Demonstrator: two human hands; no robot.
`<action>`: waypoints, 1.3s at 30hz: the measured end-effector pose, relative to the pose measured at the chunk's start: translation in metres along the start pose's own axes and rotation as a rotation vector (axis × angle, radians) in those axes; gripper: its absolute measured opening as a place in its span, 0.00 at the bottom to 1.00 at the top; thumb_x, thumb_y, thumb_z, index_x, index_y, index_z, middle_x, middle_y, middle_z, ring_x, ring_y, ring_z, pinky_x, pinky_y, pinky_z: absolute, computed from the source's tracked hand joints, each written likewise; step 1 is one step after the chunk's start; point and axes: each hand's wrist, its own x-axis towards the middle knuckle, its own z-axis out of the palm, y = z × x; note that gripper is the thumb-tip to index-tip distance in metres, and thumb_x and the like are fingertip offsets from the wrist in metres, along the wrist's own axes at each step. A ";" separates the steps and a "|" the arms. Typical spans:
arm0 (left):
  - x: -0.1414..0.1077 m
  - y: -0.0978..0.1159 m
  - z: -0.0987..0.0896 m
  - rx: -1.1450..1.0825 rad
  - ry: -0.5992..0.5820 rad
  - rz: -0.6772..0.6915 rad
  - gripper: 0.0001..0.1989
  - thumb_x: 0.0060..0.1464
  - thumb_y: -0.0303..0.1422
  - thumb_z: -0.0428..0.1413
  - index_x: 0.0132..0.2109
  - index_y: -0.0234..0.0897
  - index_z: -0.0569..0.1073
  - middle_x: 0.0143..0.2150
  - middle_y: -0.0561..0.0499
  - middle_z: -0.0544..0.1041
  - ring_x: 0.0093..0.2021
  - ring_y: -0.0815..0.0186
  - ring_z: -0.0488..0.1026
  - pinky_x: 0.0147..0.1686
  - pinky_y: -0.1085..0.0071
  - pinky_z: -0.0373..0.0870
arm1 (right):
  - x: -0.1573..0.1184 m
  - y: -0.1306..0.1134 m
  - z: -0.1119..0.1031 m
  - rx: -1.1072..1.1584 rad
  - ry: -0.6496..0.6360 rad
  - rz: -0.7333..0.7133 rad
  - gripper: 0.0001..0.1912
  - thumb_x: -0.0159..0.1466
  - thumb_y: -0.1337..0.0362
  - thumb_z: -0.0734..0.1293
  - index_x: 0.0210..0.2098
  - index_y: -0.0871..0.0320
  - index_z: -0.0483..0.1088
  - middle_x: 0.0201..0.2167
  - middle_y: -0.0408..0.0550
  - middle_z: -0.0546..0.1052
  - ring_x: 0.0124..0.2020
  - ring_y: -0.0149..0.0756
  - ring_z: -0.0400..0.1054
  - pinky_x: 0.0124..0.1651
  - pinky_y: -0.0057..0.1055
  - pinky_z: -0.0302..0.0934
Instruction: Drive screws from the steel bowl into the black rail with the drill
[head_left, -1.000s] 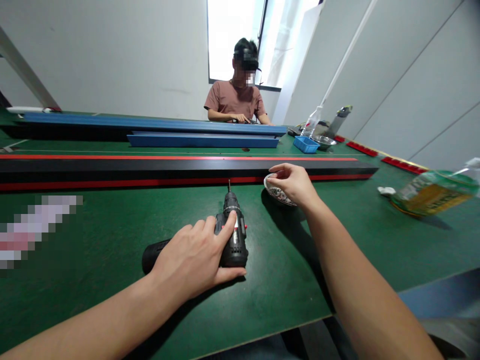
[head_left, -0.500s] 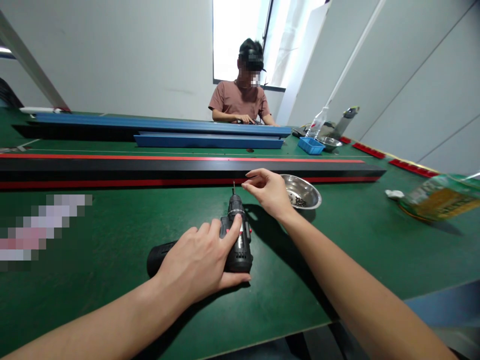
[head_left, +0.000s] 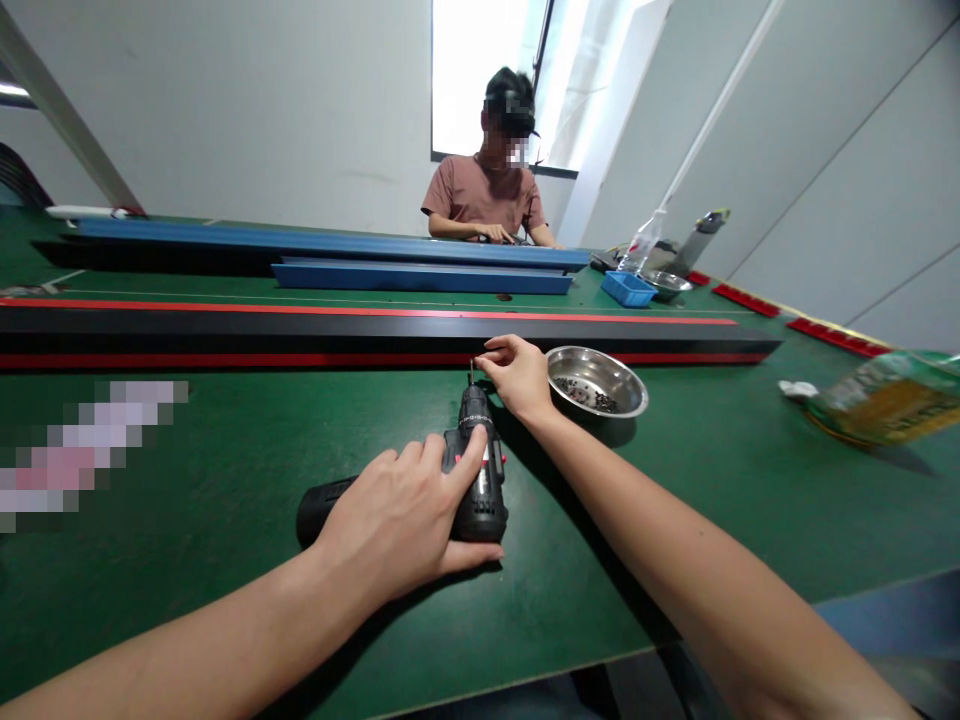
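Note:
A black cordless drill (head_left: 480,500) lies on its side on the green table, its bit (head_left: 472,374) pointing away from me. My left hand (head_left: 397,510) is wrapped over its body and handle, thumb along the top. At the bit's tip, the thumb and fingers of my right hand (head_left: 517,375) are pinched together; whatever is between them is too small to make out. Just right of that hand stands a steel bowl (head_left: 634,398) with small dark screws (head_left: 592,398) in it. Behind the bit runs a long black bar with red edges (head_left: 375,335).
Blue metal profiles (head_left: 420,278) lie farther back, before a seated person (head_left: 484,190) in a brownish shirt. A blue basket (head_left: 628,290), another steel bowl (head_left: 670,287) and a bottle (head_left: 646,240) stand back right. A green-yellow plastic container (head_left: 892,400) lies at the right.
My right hand has moved left and slightly down, its pinched fingertips now at the drill bit's tip; more of the bowl shows. The left hand stays on the drill.

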 end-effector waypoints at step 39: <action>-0.004 -0.002 -0.001 -0.026 -0.032 0.028 0.51 0.55 0.66 0.47 0.75 0.38 0.51 0.46 0.40 0.74 0.42 0.50 0.75 0.42 0.55 0.74 | 0.008 0.028 0.014 0.238 -0.070 0.141 0.13 0.57 0.69 0.73 0.43 0.61 0.75 0.35 0.51 0.84 0.38 0.39 0.81 0.44 0.35 0.75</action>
